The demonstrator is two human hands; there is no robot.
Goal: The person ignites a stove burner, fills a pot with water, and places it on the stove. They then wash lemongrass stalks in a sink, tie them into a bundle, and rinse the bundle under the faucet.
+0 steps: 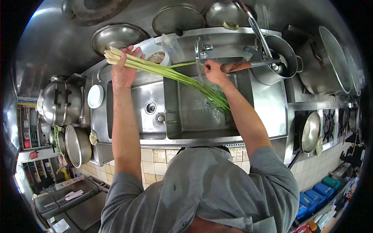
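A bundle of long green stalks (pixel 167 72) with pale ends stretches from upper left down over the right sink basin (pixel 194 120). My left hand (pixel 125 72) is wrapped round the bundle near its pale ends. My right hand (pixel 215 72) is closed beside the running faucet (pixel 198 50), its fingertips at the end of a single thin green stalk (pixel 182 65) that stands apart from the bundle. The leafy ends hang low in the right basin, partly behind my right forearm.
The left basin (pixel 136 101) has a drain and a metal stopper. Behind it stand a white container (pixel 165 60) and a clear jug (pixel 173 48). A steel pot (pixel 271 77) with ladles is at right, a white lid (pixel 95 96) at left. Larger pots flank both sides.
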